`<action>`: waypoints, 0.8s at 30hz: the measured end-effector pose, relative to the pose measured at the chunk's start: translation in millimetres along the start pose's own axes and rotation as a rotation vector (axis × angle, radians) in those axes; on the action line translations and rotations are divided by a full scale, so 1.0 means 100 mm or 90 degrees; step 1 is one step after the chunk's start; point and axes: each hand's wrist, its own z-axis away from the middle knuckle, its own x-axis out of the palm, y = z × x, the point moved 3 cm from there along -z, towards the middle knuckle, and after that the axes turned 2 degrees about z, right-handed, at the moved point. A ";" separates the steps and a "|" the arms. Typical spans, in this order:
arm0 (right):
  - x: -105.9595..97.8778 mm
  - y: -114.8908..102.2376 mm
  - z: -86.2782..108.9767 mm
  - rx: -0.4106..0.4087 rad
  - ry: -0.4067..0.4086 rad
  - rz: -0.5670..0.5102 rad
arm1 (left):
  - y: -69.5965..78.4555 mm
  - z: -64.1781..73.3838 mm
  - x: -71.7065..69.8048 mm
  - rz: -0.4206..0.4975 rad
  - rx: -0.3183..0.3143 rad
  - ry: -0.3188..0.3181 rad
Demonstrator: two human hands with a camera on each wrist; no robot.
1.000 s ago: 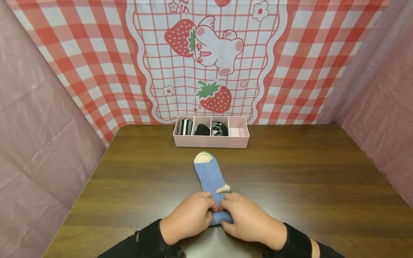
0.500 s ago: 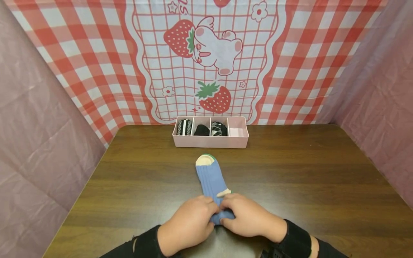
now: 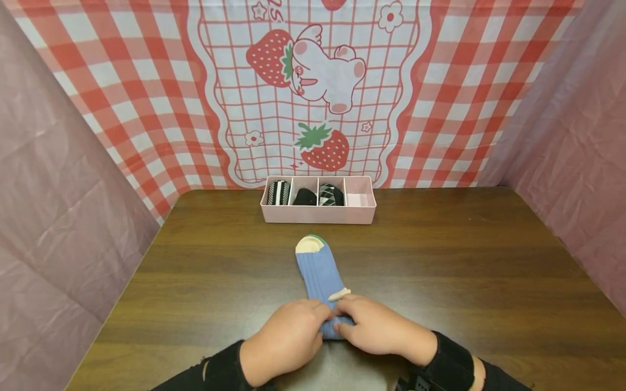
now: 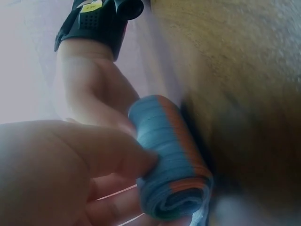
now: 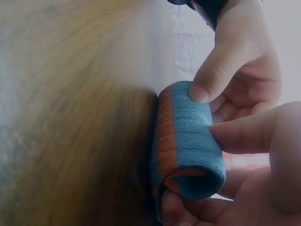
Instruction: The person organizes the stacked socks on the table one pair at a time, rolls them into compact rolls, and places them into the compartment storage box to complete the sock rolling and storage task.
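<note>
A blue ribbed sock (image 3: 318, 271) lies on the table with its cream toe pointing away from me and a cream heel patch at its right side. Its near end is wound into a roll (image 5: 193, 136), which shows an orange band in both wrist views. My left hand (image 3: 288, 339) grips the roll's left end, its thumb (image 4: 127, 153) pressed on the blue ribbing. At the other end my right hand (image 3: 381, 328) pinches the roll between thumb and fingers. Some fingertips are hidden behind the roll.
Beyond the sock stands a pink divided box (image 3: 318, 215). Rolled dark socks fill three compartments: striped (image 3: 279, 193), black (image 3: 305, 197) and diamond-patterned (image 3: 331, 195); the rightmost holds nothing visible. Behind the wooden table (image 3: 440, 260) hangs a red checked cloth (image 3: 455, 108).
The flat part of the sock has slid slightly toward me, and less of the heel patch shows. Both hands keep hold of the roll and have shifted only a little.
</note>
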 end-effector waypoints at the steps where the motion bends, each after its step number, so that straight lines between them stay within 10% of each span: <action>1: 0.00 -0.01 0.00 0.000 0.005 -0.002 | 0.00 0.00 0.00 0.002 -0.002 -0.003; 13: 0.02 -0.14 0.05 -0.089 0.151 0.154 | -0.16 -0.04 0.00 0.130 -0.054 -0.082; 24: 0.04 -0.19 0.05 -0.121 0.123 0.267 | -0.31 -0.08 0.08 0.229 -0.088 -0.130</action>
